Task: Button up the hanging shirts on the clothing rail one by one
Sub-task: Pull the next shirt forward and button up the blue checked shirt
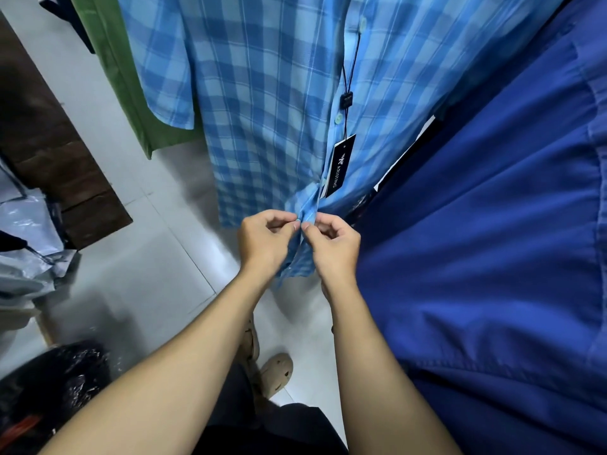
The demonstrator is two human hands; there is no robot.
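Bottom button time on the plaid shirt [262, 103]

Left hand [262, 239] and right hand [331, 246] both pinch its soft, floppy placket at frame centre; best held right by the buttonhole.

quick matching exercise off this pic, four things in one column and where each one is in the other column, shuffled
Things
1. green garment
2. plain blue shirt
3. black tag
4. sandal

Places
a. on the floor between the forearms
b. left of the checked shirt
c. against the checked shirt's front
d. right of the checked shirt

Pairs: 1-b, 2-d, 3-c, 4-a
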